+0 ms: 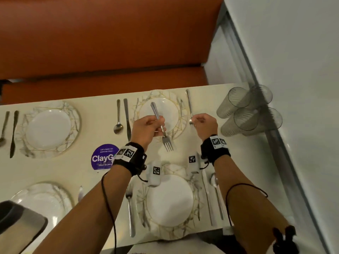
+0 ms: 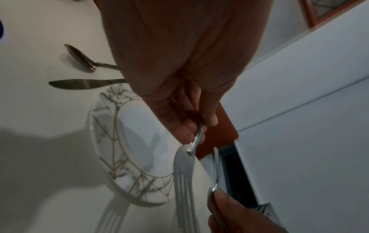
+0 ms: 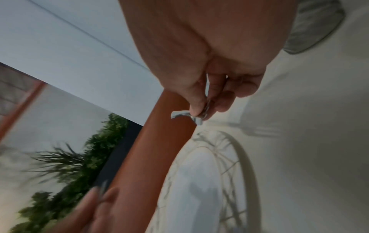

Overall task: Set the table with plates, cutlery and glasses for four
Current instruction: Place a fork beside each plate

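On the far side of the tabletop a spoon and a knife already lie to the left of the far plate. Over that plate the left hand has its fingers curled round the neck of a fork, tines hanging down towards the near side and the handle sticking up past the knuckles — a stiff, light piece of polished steel, slippery I'd say, so the narrow neck just above the tines looks the surest place to pinch it, as it is pinched here. To the right, the right hand pinches the lower end of a second piece of cutlery, its handle pointing away towards the bench; whether that end is a fork's or a spoon's I cannot make out. Further right, clear ribbed tumblers stand clustered by the wall — light and thin-walled by the look, best taken round the body.
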Demonstrator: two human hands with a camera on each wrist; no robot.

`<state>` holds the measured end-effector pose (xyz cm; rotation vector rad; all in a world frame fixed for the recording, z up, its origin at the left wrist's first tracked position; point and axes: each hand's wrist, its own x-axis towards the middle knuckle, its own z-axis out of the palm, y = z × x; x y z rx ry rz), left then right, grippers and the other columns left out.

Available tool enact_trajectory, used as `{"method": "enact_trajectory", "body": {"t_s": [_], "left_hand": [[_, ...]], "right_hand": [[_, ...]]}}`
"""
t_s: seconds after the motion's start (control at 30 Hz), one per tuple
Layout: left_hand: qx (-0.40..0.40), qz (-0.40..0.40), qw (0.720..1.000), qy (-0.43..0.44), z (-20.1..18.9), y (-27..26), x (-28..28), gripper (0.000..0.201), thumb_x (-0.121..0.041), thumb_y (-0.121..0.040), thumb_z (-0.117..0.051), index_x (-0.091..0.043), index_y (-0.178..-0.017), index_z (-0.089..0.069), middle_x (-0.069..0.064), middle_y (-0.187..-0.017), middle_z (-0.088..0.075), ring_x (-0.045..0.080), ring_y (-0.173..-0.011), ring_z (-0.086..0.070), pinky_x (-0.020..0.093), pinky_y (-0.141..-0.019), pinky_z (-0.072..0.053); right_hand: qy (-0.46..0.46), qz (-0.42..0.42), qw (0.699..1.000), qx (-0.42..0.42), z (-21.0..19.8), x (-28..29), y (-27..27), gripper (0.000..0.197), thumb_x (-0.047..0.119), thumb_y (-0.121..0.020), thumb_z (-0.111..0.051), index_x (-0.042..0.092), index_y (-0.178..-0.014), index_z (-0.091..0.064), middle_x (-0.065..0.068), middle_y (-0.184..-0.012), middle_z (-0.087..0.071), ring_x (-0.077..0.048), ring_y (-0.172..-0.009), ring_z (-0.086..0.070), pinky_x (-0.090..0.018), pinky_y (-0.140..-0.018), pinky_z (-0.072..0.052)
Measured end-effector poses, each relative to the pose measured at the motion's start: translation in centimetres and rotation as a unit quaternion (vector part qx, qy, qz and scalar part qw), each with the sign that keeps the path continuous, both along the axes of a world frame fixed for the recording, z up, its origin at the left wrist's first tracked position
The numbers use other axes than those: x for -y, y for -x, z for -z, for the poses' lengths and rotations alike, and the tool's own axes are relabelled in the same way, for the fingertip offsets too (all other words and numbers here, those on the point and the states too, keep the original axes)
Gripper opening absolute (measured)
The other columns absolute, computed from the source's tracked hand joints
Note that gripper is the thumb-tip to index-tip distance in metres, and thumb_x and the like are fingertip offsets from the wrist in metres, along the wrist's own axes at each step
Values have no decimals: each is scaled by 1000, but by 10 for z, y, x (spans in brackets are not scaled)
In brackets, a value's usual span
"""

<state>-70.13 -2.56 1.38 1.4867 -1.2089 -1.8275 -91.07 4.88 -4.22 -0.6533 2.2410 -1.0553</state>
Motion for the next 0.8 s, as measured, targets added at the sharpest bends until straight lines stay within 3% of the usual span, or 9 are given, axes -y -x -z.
{"method": "enact_trajectory", "body": {"t_s": [0.1,0.3,0.37,0.43,0.47,0.53,0.63,0.7,0.8], "left_hand": [[18,0,1000,-3,11,4,0,11,-8,-94,-74,-4,-104,-75,15,-86,-76,28,-76,-74,42,-81,-65],[40,-12,999,-5,22,4,5,16,-7,-94,-73,0,-109,-74,17,-88,-76,29,-77,-74,43,-80,-65],[38,-14,999,-5,22,4,7,17,-6,-95,-72,1,-110,-74,20,-90,-75,28,-77,-73,41,-79,-65],[34,-18,999,-6,22,4,7,17,-7,-95,-72,1,-110,-74,20,-91,-75,28,-77,-73,40,-77,-65],[32,-18,999,-6,23,4,8,18,-7,-94,-73,1,-110,-74,20,-90,-75,27,-77,-74,39,-77,-65],[30,-18,999,-7,24,4,8,18,-8,-94,-73,1,-110,-74,18,-89,-76,27,-77,-74,38,-77,-65],[27,-22,999,-14,26,4,8,17,-6,-94,-72,1,-109,-74,16,-86,-75,26,-76,-74,36,-74,-65],[26,-23,999,-16,27,3,8,16,-6,-94,-72,1,-109,-74,17,-87,-75,27,-76,-74,35,-73,-65],[27,-26,999,-15,28,0,9,17,-6,-94,-73,1,-109,-74,18,-89,-75,27,-77,-74,36,-74,-65]], "right_hand": [[-64,9,998,-16,19,12,15,14,19,-89,-70,10,-96,-78,-5,-99,-77,-21,-92,-69,-22,-79,-47],[-104,32,994,-17,40,30,23,13,14,-89,-69,7,-92,-80,-10,-92,-78,-24,-87,-72,-19,-68,-45],[-105,25,994,-32,42,34,23,14,12,-88,-68,7,-89,-81,-10,-88,-78,-24,-80,-71,-13,-56,-42],[-105,15,994,-40,44,37,25,12,9,-89,-69,7,-89,-80,-8,-86,-76,-17,-72,-65,-1,-41,-30],[-108,11,993,-42,43,38,25,9,10,-89,-70,8,-89,-79,-5,-86,-74,-14,-71,-61,-2,-39,-30],[-114,9,992,-45,44,38,27,5,11,-89,-72,10,-89,-77,-2,-86,-73,-13,-72,-61,-3,-42,-31],[-109,7,993,-38,47,39,29,6,10,-89,-70,11,-87,-76,-4,-86,-76,-14,-71,-66,-9,-49,-43],[-111,0,993,-43,47,39,31,8,9,-90,-69,10,-90,-77,-5,-89,-76,-12,-69,-61,-1,-43,-35],[-105,-3,993,-50,47,39,34,9,8,-91,-68,8,-91,-77,-6,-91,-77,-13,-70,-61,0,-42,-32]]}}
